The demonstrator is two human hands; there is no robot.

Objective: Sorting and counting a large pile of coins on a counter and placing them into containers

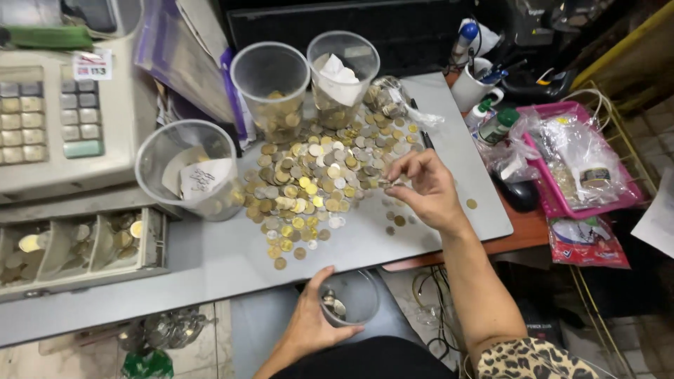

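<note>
A big heap of gold and silver coins (319, 179) is spread over the grey counter (232, 256). My right hand (421, 188) rests at the heap's right edge, its fingertips pinching a few coins. Below the counter's front edge, my left hand (316, 319) grips a small clear plastic cup (349, 296) with several coins inside. Three clear plastic cups stand around the heap: one at the left (186, 168) with a paper slip, one at the back (270, 88) with gold coins, one beside it (342, 77) with coins and crumpled paper.
A cash register (56, 105) stands at the left with its coin drawer (77, 249) open. At the right are a white pen mug (477, 84), a small green-capped bottle (497, 126), a pink tray (572, 165) with bagged items and a black mouse (521, 194).
</note>
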